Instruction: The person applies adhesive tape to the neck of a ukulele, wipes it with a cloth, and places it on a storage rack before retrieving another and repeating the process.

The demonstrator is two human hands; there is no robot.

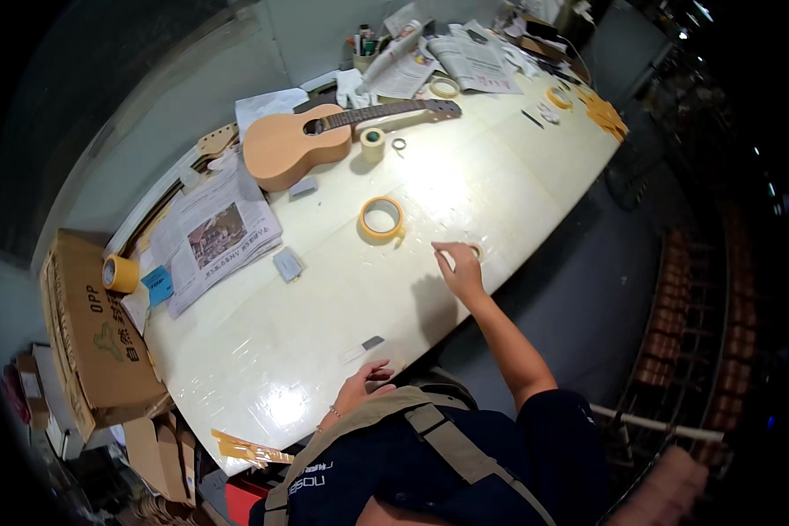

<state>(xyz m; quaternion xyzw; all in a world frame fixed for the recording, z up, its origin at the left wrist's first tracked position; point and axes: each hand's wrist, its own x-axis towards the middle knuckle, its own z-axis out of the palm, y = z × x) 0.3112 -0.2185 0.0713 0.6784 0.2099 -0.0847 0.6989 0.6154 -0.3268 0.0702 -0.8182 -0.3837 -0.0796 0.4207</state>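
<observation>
Cream-white glossy worktop [263,351], running diagonally, with straight edges bending toward the rim of the view. Right hand [461,270] reaching forward over the near edge, fingers curling onto a small pale tape ring [475,252] lying flat just at that edge; fingers touching the ring, but whether closing on it or merely resting cannot be told. Left hand [363,383] resting at the near edge close to the body, fingers loosely bent and apart, clasping nothing, thin bracelet showing at the wrist. Small grey-and-white flat piece [364,347] lying just beyond the left hand, not touching it. Wide yellow roll of masking tape [381,217] lying flat near the middle of the worktop, well beyond the right hand. Unfinished pale wooden ukulele with dark fretboard [307,140] lying face up at the far side, neck pointing right. Narrow upright cream tape roll [373,144] standing just beside the ukulele body, under the neck. Folded newspaper [215,237] lying at the left edge, a small grey rectangular block [287,263] just beside it. Brown cardboard box [88,333] standing off the left end, a yellow tape roll [120,273] on top.
</observation>
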